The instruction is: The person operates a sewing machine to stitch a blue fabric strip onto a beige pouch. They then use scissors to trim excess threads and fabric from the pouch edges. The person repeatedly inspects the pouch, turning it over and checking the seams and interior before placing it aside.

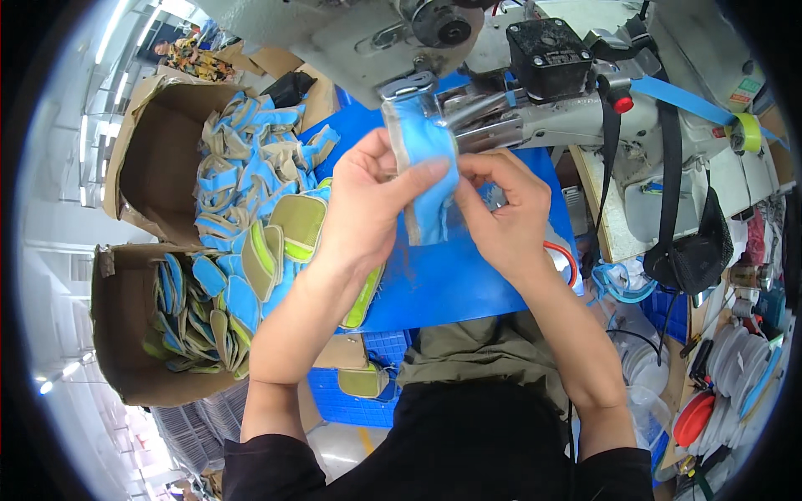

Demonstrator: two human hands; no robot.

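Note:
A strip of light-blue fabric (430, 213) with a beige edge hangs under the needle end of a grey industrial sewing machine (351, 42); its top reaches the metal presser foot (407, 86). My left hand (368, 196) is closed on the strip's left side, thumb laid across the front and fingers behind. At the right edge my right hand (510, 209) pinches the same strip between thumb and fingers. Below the strip is a blue work surface (451, 292). Left of my left forearm lies a green-and-beige sewn pad (298, 221).
Blue-and-beige fabric pieces (255, 163) pile up by an open cardboard box (159, 159). A nearer cardboard box (125, 334) holds several green and blue pads. On the right, a blue tape (681, 96) runs past the machine arm, and thread spools (735, 359) crowd a board.

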